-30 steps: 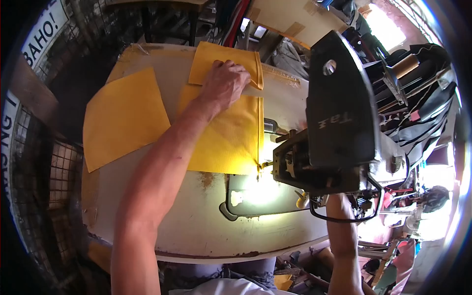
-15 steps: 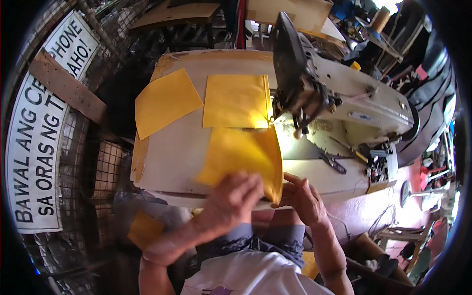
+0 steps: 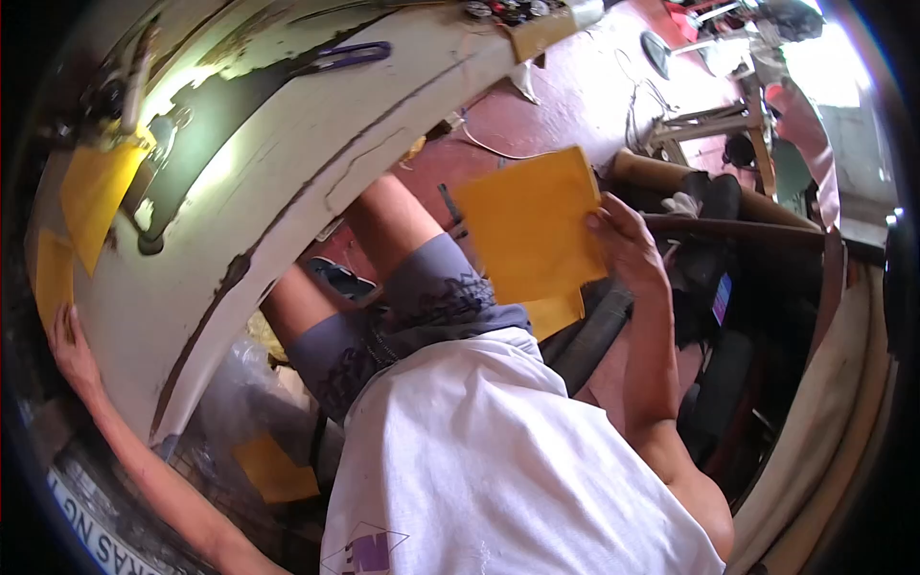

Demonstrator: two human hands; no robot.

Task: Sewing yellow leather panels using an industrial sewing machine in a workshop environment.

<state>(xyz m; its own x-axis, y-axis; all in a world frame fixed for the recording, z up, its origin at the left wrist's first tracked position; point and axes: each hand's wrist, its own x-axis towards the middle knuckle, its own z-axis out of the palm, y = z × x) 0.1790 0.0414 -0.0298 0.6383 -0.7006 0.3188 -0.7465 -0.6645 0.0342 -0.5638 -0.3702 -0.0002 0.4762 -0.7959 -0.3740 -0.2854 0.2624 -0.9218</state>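
Note:
In my right hand [image 3: 628,241] is a flat yellow square panel [image 3: 529,220], pinched at its right edge and held up over the floor beside my thigh. Part of another yellow piece [image 3: 558,313] shows just below it; what it rests on is hidden. At the far left my left hand [image 3: 77,356] reaches across the table, fingers stretched out against the near end of a yellow panel [image 3: 54,280] lying there. A further yellow panel [image 3: 94,196] lies beside the sewing machine's lit needle area [image 3: 144,144], partly cut off from sight.
On the pale sewing table [image 3: 259,206] lies a pair of dark thread snips [image 3: 355,56]. A yellow piece [image 3: 276,468] sits by clear plastic below the table edge. Rolled material [image 3: 661,174] and a wooden frame [image 3: 714,125] stand on the right.
The view has swung to the right. My hands, which were together at a yellow panel on the table's front edge, are now far apart; the right one has carried a panel off the table.

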